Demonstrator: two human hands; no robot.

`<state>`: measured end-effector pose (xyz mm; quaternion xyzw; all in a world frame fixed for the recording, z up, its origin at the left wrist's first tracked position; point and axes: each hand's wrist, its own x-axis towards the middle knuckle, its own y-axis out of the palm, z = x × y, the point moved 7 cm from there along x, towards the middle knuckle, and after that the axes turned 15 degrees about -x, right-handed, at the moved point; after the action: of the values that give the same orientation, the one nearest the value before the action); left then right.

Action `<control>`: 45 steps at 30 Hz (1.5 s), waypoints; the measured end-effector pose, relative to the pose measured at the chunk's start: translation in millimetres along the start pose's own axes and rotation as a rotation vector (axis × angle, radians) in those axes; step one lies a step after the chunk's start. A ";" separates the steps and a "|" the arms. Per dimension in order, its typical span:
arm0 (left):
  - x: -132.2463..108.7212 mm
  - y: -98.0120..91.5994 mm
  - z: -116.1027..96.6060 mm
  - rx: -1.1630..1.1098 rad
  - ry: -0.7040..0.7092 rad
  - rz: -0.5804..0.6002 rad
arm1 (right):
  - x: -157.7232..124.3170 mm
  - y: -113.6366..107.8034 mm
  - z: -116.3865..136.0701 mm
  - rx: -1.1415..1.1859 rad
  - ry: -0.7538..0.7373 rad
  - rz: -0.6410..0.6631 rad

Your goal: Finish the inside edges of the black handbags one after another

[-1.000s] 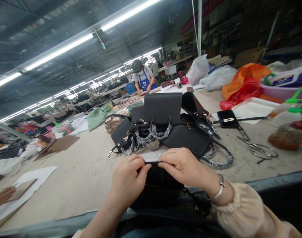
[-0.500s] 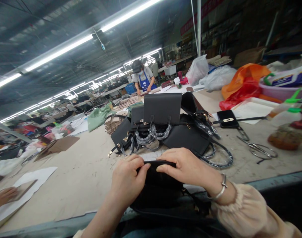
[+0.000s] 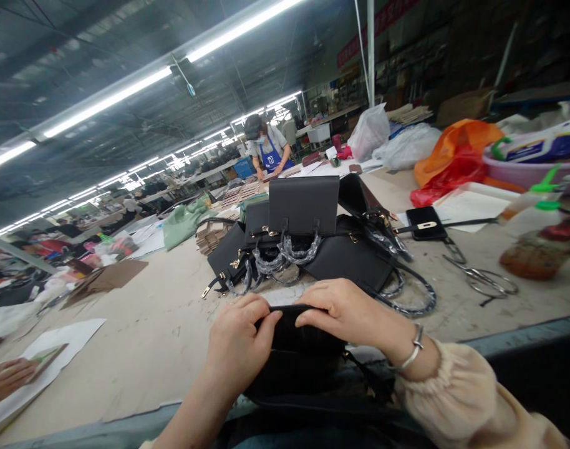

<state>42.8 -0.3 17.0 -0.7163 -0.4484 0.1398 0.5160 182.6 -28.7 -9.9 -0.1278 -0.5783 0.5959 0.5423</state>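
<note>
At the frame's right, your desk (image 3: 140,349) holds scissors (image 3: 476,272), a phone (image 3: 428,214) and a red plastic bag (image 3: 438,184); upper left, you see tube lights (image 3: 108,102).

We hold a black bag (image 3: 304,368) before us at the near edge of the table (image 3: 140,349), its upper rim (image 3: 289,307) raised and slightly bowed. We see gold-coloured metal (image 3: 346,354) at its right; its lower part is lost in shadow.

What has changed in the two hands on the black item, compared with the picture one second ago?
The right hand has spread its thumb down from its fingers, opening the earlier pinch; whether it grips now is unclear. The left hand still pinches the edge of the black item. The black bags and scissors stayed in place.
</note>
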 end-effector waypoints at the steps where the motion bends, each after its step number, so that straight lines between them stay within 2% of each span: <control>1: -0.2 0.2 0.6 0.004 -0.005 0.003 | -0.5 -0.9 -0.5 0.043 -0.018 0.027; 4: 0.0 0.8 2.1 0.014 -0.013 0.007 | -2.0 -3.1 -3.5 0.088 -0.021 0.060; 11: 0.4 1.2 2.5 0.005 -0.016 0.010 | -1.2 -2.8 -2.3 -0.052 -0.020 0.013; 16: 0.8 1.3 3.5 0.008 -0.017 -0.004 | -1.5 -7.0 -2.3 -0.105 0.040 0.022; 20: 1.8 0.5 2.9 0.005 -0.001 -0.024 | -1.3 -10.3 5.4 -0.131 0.065 -0.044; 28: 1.2 0.5 3.1 -0.009 0.009 -0.031 | 4.3 8.4 9.1 -0.135 0.113 -0.078; 32: 0.3 -2.3 3.9 -0.039 0.016 -0.061 | 4.1 10.4 9.5 -0.134 0.102 -0.088; 41: -8.5 -17.7 9.9 -0.156 -0.017 0.030 | 3.3 4.7 3.8 -0.136 0.101 -0.111; 45: -10.1 -15.9 6.5 -0.217 -0.013 0.039 | -1.2 -2.1 -0.5 -0.128 0.113 -0.078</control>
<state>24.9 -3.3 25.4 -0.7756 -0.4501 0.1051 0.4298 184.6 -29.9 -8.8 -0.1729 -0.5882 0.5280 0.5877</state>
